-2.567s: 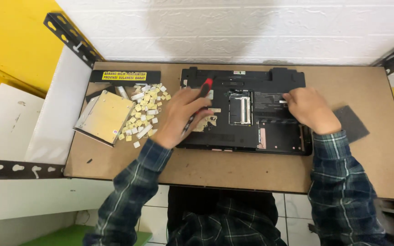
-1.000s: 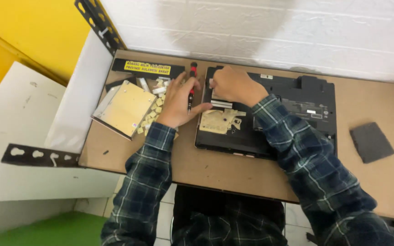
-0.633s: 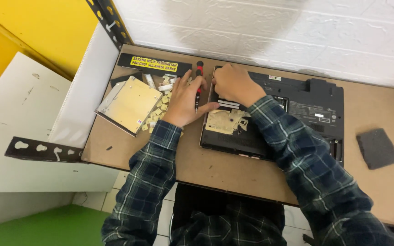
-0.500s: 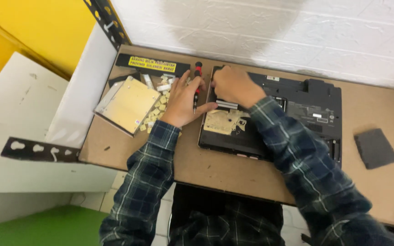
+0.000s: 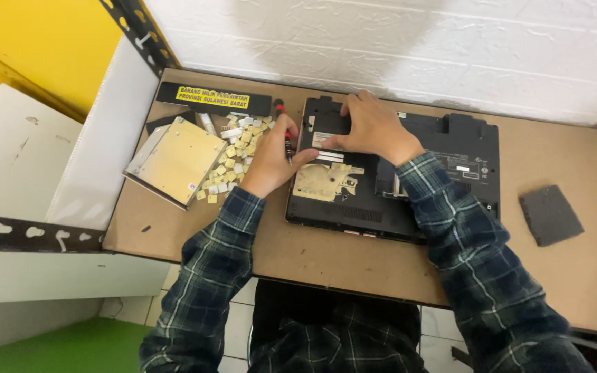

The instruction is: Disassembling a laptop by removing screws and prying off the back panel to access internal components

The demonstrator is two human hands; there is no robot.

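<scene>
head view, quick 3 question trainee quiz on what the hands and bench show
1. True or false: the left hand holds a red-handled screwdriver.
2. Where does the right hand rest? A) on the upturned black laptop B) on the dark square pad C) on the flat drive
3. What lies piled between that drive and the left hand?

Key: 1 true; 2 A; 3 loose pale keycaps.

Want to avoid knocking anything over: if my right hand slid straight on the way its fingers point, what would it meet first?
The right hand points up-left across the upturned black laptop base. Past the laptop's far-left corner lies bare brown tabletop, then the white textured wall; depth is hard to judge.
</scene>
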